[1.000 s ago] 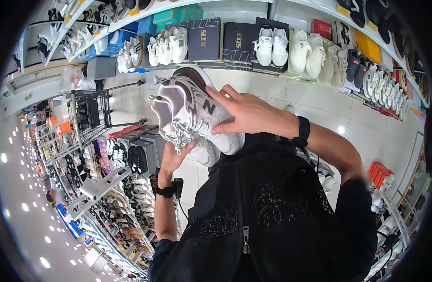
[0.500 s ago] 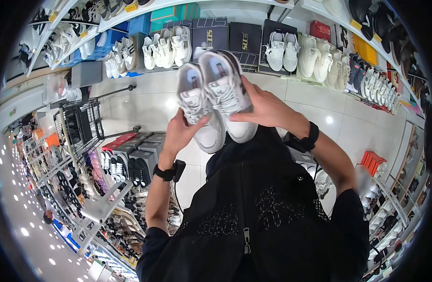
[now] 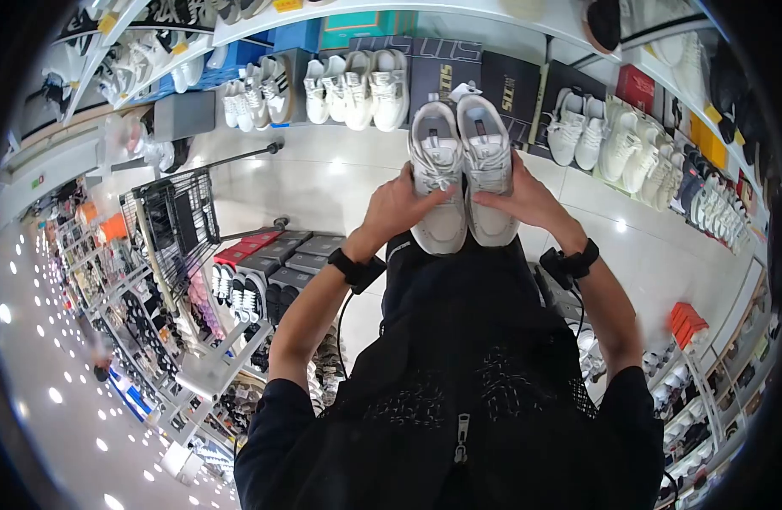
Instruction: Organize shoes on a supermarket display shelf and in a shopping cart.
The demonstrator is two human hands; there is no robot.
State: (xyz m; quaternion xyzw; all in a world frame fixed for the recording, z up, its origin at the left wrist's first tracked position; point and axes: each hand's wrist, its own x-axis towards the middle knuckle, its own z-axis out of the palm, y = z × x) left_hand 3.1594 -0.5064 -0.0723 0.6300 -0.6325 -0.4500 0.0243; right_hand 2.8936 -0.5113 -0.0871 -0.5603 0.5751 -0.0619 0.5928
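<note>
Two white lace-up sneakers hang side by side before me, toes toward my body and openings toward the shelf. My left hand [image 3: 401,204] is closed round the left sneaker [image 3: 439,217], its thumb on the upper near the laces. Round the outer side of the right sneaker [image 3: 491,217] my right hand [image 3: 534,202] is closed, thumb over the front of the laces. The shoes' inner sides touch or nearly touch. Dark shoe boxes [image 3: 508,85] stand on the shelf just beyond their heels.
Pairs of white shoes [image 3: 389,89] line the shelf ahead. At the left stands a black wire cart [image 3: 182,212]. Grey boxes [image 3: 310,262] and black-and-white shoes [image 3: 244,296] lie below it. An orange stack [image 3: 688,324] is at the right.
Both hands have moved right in view with the sneakers, which now stand straighter and level with each other. The view has shifted, so shelf and cart appear farther right.
</note>
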